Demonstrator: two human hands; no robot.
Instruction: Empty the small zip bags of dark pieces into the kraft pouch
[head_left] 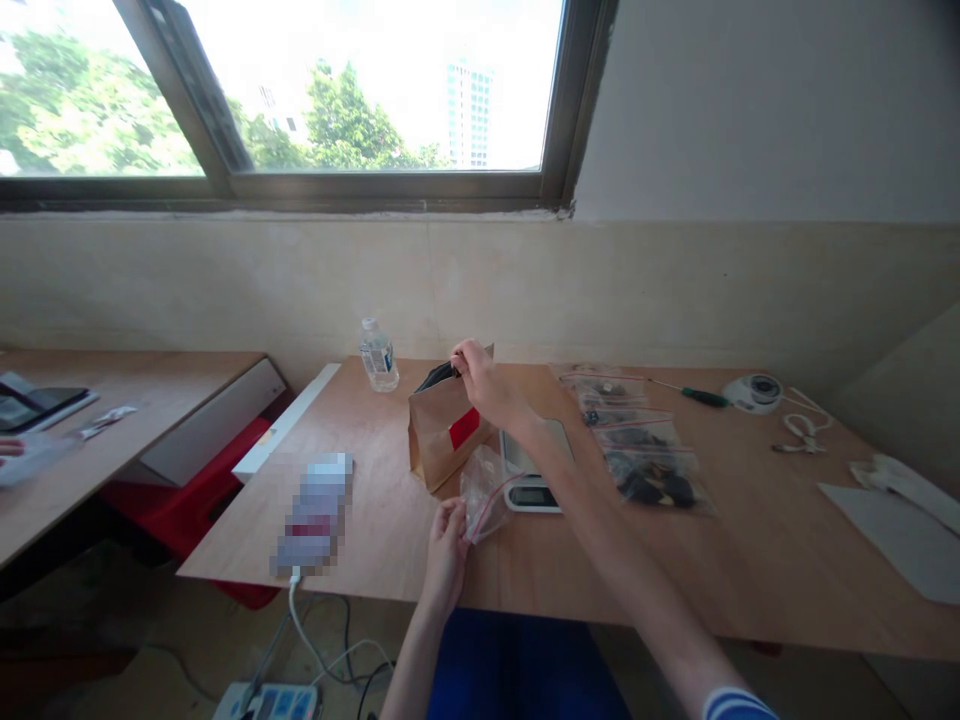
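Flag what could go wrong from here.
The right hand is at the top of the paper bag; a tug might tip it. The clear plastic bag in the left hand sits close by the scale and could nudge it. A snag on the hanging white cable might drag the pixelated device off the table.

On the table (pixel 390 530), paper bag (pixel 436 430) between bottle (pixel 379 360) and scale (pixel 531 497).

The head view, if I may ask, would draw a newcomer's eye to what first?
Probably the bright window across the upper left and middle, then the brown paper bag with its red patch near the middle of the table. The right hand is at that bag's top, while the left hand holds a clear bag nearer the front edge.
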